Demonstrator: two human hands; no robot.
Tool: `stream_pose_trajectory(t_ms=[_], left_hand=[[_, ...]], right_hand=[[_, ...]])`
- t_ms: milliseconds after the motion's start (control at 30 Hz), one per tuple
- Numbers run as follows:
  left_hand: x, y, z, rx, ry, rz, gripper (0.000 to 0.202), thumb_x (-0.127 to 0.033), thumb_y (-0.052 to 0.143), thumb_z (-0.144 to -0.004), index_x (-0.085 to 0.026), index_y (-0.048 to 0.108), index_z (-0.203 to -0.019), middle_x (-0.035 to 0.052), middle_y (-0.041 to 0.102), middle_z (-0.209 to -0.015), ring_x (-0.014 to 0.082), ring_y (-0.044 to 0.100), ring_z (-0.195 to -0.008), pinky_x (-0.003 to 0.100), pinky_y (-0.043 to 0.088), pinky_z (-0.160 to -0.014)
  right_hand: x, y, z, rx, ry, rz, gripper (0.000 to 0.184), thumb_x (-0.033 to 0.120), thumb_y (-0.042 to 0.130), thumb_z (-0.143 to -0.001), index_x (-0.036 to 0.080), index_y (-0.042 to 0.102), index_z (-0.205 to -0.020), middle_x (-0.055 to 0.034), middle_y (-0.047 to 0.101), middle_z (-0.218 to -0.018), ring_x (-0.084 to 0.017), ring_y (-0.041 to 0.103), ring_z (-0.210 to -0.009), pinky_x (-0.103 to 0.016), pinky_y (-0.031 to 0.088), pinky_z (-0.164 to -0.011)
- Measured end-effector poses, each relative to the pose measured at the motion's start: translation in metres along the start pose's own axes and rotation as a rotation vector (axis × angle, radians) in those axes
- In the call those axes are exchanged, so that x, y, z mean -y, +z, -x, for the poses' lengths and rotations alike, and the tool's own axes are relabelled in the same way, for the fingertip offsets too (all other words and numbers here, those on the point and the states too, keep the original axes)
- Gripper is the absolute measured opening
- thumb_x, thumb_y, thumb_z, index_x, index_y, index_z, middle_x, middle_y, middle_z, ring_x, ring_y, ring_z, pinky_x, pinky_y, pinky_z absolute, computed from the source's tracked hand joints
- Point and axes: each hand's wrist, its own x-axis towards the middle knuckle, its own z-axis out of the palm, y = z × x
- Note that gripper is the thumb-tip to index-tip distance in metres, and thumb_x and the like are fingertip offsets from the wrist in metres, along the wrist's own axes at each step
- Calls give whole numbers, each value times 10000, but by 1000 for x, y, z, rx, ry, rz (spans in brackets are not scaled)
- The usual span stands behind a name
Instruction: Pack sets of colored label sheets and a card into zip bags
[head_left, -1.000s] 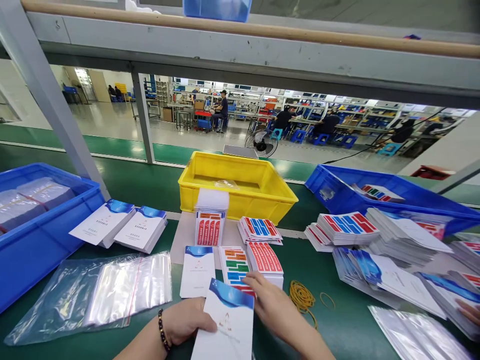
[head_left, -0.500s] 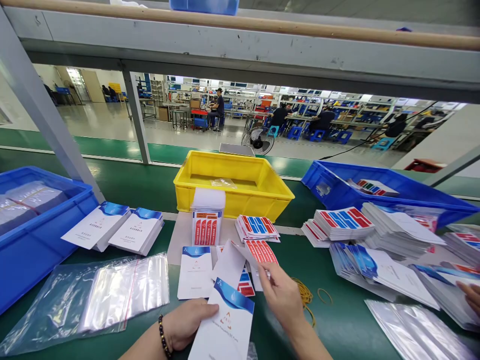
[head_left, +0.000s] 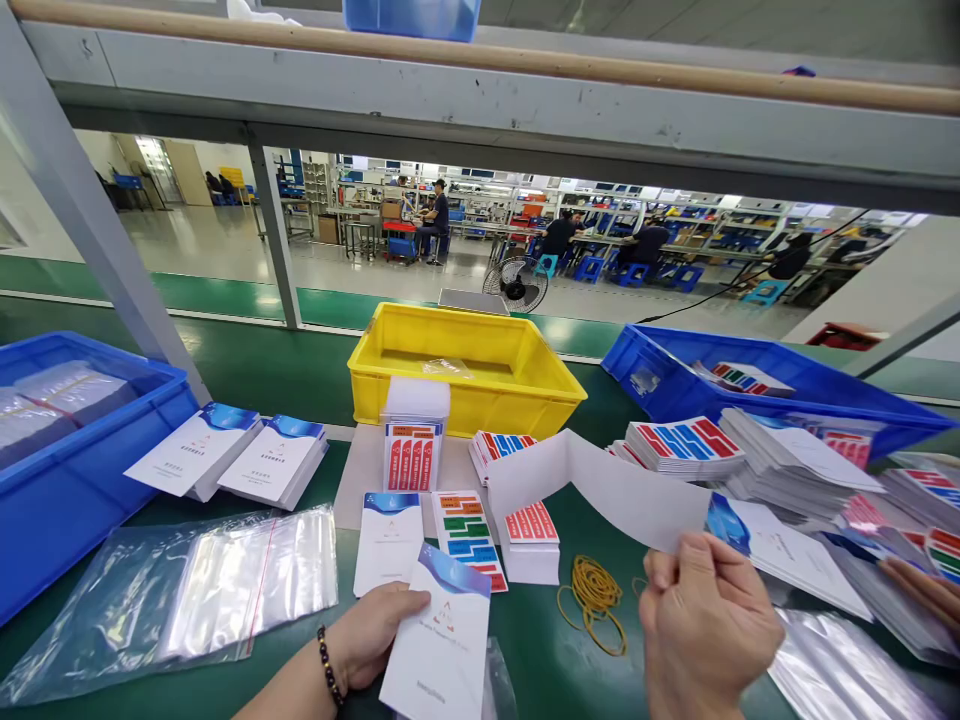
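Note:
My left hand [head_left: 371, 635] grips a white booklet with a blue top corner [head_left: 439, 640] low at the front, thumb on its left edge. My right hand [head_left: 705, 620] is raised at the right, fingers pinched on a white sheet [head_left: 600, 485] that I see from its blank back, spread above the green table. Under the sheet lie stacks of red, blue and green sticker sheets [head_left: 465, 535] and a red-striped stack [head_left: 531, 545]. Another white booklet [head_left: 390, 540] lies flat just beyond my left hand.
A yellow bin [head_left: 465, 375] stands at the middle back, with blue bins at the left [head_left: 67, 470] and right [head_left: 757, 385]. Clear zip bags [head_left: 217, 580], booklet piles [head_left: 232, 455], yellow rubber bands [head_left: 596, 590] and heaped sheets [head_left: 795, 470] cover the table. Another person's fingers [head_left: 926, 590] show at the far right.
My right hand picked a sheet off the sticker stacks, lifted it and swung right with its blank side toward me. My left hand kept the booklet nearly still.

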Motion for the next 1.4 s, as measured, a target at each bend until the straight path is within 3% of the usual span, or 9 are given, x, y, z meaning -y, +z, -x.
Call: stream_pose_trajectory(t_ms=[100, 233, 300, 533, 767, 867, 1133, 1267, 1400], left_hand=[[1, 3, -3, -19, 45, 86, 207, -233, 601, -739, -56, 607, -848, 167, 703, -846, 275, 657, -829, 382, 462, -815], [3, 5, -7, -52, 42, 185, 265, -270, 524, -791, -46, 592, -916, 165, 700, -841, 279, 654, -835, 401, 456, -824], [4, 4, -8, -83, 55, 189, 229, -241, 532, -765, -57, 597, -886, 146, 703, -793, 275, 660, -793, 398, 462, -800], [9, -2, -10, -112, 163, 70, 87, -88, 565, -609, -97, 601, -688, 67, 676, -613, 241, 651, -632, 325, 477, -637], [5, 2, -9, 41, 92, 244, 373, -366, 505, -814, -46, 594, -984, 168, 691, -887, 281, 635, -894, 391, 442, -844], [2, 8, -7, -14, 66, 233, 434, -410, 479, -827, -37, 576, -1025, 176, 690, -894, 287, 639, -891, 398, 449, -840], [7, 2, -10, 20, 133, 168, 341, -311, 610, -760, -35, 588, -958, 190, 689, -885, 301, 652, -849, 392, 480, -784], [4, 6, -8, -69, 114, 98, 252, -275, 629, -751, -64, 585, -882, 157, 706, -812, 269, 676, -748, 340, 510, -688], [0, 11, -3, -137, 56, 52, 225, -281, 639, -746, -83, 574, -830, 132, 713, -757, 250, 683, -687, 323, 520, -661]], right_hand=[[3, -5, 18, 180, -159, 138, 59, 222, 611, -769, 171, 592, -790, 46, 515, -549, -69, 438, -385, -202, 366, -372], [3, -11, 49, 814, -592, 338, 174, 100, 532, -780, 198, 611, -900, -54, 661, -783, -173, 630, -688, -270, 519, -588], [2, -10, 56, 963, -718, 327, 250, 64, 507, -777, 200, 589, -970, -57, 673, -807, -174, 642, -740, -261, 533, -626], [-5, 1, 46, 1024, -851, 425, 228, 55, 469, -811, 158, 568, -988, -92, 656, -831, -174, 632, -750, -257, 522, -626], [6, 6, 67, 1228, -990, 370, 187, 86, 401, -845, 123, 558, -940, -102, 659, -737, -167, 602, -601, -259, 473, -498], [9, 9, 84, 1342, -1042, 321, 238, 145, 334, -892, 119, 569, -871, -74, 643, -653, -143, 545, -479, -247, 400, -404], [-5, 4, 92, 1512, -932, 342, 325, 252, 314, -918, 162, 568, -737, -34, 587, -604, -134, 497, -464, -245, 365, -399], [-23, 3, 51, 1286, -684, 562, 219, 164, 366, -876, 174, 581, -834, -67, 612, -761, -164, 575, -707, -268, 468, -621], [-54, 1, 10, 1133, -720, 869, 171, 192, 492, -788, 187, 582, -934, -101, 602, -933, -244, 559, -863, -379, 472, -712]])
